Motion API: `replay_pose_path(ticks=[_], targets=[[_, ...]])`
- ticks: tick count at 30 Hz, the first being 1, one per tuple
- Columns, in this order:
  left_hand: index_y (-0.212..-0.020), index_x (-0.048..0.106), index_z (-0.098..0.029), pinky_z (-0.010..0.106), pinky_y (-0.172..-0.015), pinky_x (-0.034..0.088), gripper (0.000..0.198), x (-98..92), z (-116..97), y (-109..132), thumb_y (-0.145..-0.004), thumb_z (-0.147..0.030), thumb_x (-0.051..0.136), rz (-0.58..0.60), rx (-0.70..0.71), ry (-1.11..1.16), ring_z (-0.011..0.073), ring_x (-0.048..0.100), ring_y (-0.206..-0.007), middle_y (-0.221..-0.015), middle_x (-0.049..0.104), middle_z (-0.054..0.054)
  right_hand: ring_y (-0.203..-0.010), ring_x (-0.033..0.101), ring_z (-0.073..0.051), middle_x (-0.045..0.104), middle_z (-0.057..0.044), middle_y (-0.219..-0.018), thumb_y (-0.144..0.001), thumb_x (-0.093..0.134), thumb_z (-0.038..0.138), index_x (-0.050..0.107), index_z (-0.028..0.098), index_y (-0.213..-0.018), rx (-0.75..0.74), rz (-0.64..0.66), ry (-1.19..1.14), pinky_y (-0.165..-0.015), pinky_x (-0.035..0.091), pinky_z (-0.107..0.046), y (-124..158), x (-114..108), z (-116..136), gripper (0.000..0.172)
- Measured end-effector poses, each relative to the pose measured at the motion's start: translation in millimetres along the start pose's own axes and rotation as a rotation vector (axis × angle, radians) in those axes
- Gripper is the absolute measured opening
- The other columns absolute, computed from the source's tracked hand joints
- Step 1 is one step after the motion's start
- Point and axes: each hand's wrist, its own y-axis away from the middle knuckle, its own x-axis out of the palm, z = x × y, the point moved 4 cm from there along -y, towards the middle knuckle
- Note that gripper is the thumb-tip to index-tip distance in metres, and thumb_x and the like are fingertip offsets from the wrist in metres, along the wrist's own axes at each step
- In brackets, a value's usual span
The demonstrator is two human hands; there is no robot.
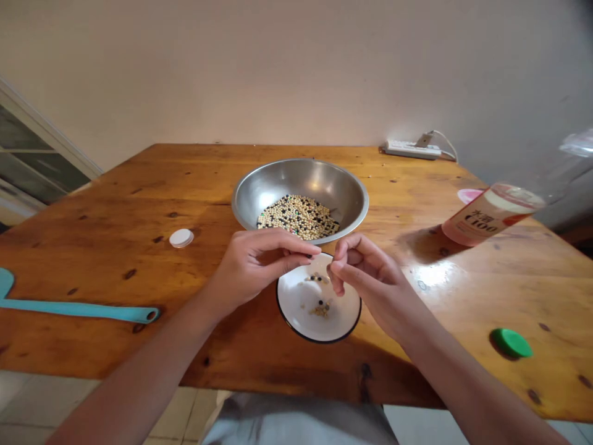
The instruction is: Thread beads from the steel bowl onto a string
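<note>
My left hand (262, 262) is over the left rim of a white, dark-edged dish (296, 309). Its thumb and forefinger pinch what looks like a small black bean (309, 255). Across from it, my right hand (365, 269) hovers at the dish's right side, thumb and forefinger pressed together; anything between those tips is too small to make out. In the dish lie a few pale and dark beans (319, 309). Just behind stands a wide steel bowl (345, 185) holding many mixed cream and black beans (296, 216), with a few green and red bits among them.
On the wooden table (194, 185), a white cap (181, 238) and a turquoise long-handled utensil (92, 309) lie left. To the right are a labelled clear plastic container (486, 216), a pink lid (470, 195) and a green cap (511, 343). A power strip (412, 149) sits by the wall.
</note>
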Motion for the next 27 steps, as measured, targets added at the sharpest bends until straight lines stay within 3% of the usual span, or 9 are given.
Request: replay_pose_path(ticks=[16,27], targets=[[-0.083,0.071,-0.018,0.018,-0.066,0.052,0.010,0.8,0.3,-0.7,-0.076,-0.011,0.068,0.001,0.015,-0.028,0.0094,0.066,-0.070,-0.080,0.073,0.001,-0.057,0.052,-0.006,0.052,0.006,-0.063,-0.086,0.059,0.017,0.054,0.020,-0.083,0.006,0.003,-0.050,-0.057,0.043,-0.019,-0.7,0.5,-1.1,0.007],[-0.084,0.071,-0.016,0.022,-0.063,0.051,0.010,0.8,-3.8,0.5,-0.076,-0.010,0.068,0.015,0.108,-0.102,0.0114,0.065,-0.068,-0.076,0.072,0.003,-0.059,0.050,-0.006,0.055,0.006,-0.061,-0.088,0.059,0.020,0.054,0.021,-0.085,0.012,-0.022,-0.019,-0.058,0.041,-0.017,-0.2,-2.7,-2.0,0.006]])
